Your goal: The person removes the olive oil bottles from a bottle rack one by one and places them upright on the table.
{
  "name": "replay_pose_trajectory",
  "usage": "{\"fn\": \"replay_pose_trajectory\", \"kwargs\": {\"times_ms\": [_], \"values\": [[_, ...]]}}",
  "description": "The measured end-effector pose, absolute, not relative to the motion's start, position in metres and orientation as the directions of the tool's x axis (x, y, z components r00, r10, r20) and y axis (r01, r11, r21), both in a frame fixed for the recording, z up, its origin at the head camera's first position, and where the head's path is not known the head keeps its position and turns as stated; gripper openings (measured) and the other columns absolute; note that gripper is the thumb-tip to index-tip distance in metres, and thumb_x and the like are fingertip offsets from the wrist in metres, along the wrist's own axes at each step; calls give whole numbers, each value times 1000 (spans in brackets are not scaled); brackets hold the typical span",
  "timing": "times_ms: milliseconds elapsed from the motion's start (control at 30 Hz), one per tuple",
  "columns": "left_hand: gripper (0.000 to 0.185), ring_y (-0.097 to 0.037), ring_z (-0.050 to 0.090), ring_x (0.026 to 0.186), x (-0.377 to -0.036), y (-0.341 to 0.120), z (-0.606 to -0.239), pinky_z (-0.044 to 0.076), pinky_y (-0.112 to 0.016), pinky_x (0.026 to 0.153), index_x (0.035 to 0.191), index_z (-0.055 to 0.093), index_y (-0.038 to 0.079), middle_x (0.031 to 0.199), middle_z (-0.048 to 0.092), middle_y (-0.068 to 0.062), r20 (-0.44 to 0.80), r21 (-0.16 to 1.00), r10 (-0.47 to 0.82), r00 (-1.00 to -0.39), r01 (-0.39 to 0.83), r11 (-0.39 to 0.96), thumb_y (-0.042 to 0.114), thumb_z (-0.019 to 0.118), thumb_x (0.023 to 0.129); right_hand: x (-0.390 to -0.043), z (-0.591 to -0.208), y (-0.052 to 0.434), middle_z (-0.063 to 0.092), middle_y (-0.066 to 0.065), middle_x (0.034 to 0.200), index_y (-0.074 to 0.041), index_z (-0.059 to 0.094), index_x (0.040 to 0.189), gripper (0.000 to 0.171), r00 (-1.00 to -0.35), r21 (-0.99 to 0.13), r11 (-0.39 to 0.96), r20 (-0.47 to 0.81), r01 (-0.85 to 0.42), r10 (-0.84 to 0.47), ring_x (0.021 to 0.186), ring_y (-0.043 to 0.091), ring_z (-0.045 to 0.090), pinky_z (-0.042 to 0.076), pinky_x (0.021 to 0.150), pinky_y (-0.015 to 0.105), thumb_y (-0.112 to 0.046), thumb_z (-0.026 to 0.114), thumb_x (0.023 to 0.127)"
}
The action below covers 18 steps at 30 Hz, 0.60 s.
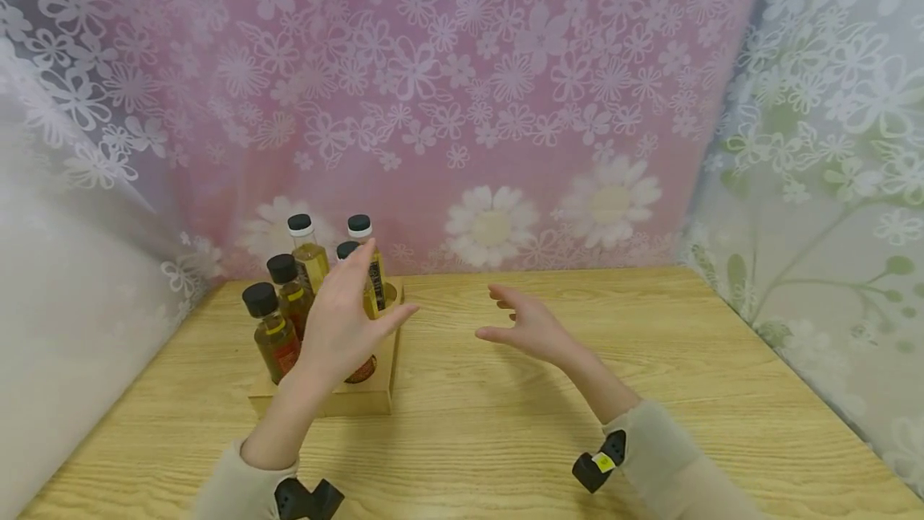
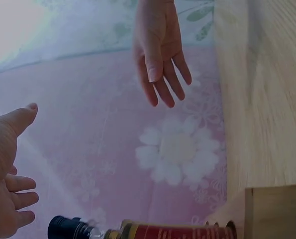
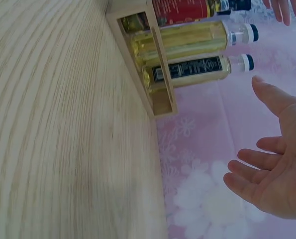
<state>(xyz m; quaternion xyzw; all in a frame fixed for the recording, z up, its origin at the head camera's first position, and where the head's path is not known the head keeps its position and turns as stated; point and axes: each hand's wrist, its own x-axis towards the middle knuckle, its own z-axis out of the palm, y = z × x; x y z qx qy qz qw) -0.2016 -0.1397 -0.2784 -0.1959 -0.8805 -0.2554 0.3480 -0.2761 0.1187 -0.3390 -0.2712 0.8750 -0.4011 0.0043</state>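
In the head view my left hand (image 1: 339, 323) hovers over a wooden bottle rack (image 1: 325, 401), thumb spread from the fingers, and holds nothing. It hides part of the rack and its bottles. At the rack's left front stands a dark oil bottle (image 1: 269, 351) with a black cap and red label, with another dark bottle (image 1: 294, 305) behind it. Farther back are a pale yellow oil bottle (image 1: 309, 257) and a black-labelled oil bottle (image 1: 378, 279), both with white collars. To the right, my right hand (image 1: 530, 329) hangs above the table, fingers loose, touching nothing.
The rack stands on the left of a wood-grain table (image 1: 462, 440). Pink flowered curtain (image 1: 462, 103) closes off the back, and pale curtains (image 1: 830, 183) hang at both sides. Both sleeved wrists carry small black devices (image 1: 595, 468).
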Motion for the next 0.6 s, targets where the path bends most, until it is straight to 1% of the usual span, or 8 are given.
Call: {"fn": "replay_pose_trajectory", "kwargs": {"times_ms": [233,333,600], "values": [[90,-39,37,126,-195,-179,-271,31,-58,99,145,28,2,141,39,-21,698,403,49,-715,448,798,27,78,75,-275,-335,95,41,12,141,-6,33,144,77,-837,-703,514,217,-491,-503,126,31,41,38,100,44,-35,70,83],[90,-42,36,126,-193,-192,-269,31,-60,98,146,26,3,142,37,-21,686,434,13,-728,423,795,26,78,76,-274,-333,86,40,10,142,-8,34,144,76,-829,-703,505,224,-501,-512,126,29,41,37,101,43,-34,70,83],[94,-45,25,131,-190,-227,-273,23,-64,100,149,18,5,148,25,-21,605,528,-71,-793,333,782,33,74,79,-269,-334,64,38,10,144,-8,31,145,78,-818,-702,494,227,-514,-529,129,28,38,36,102,44,-36,69,83]]}}
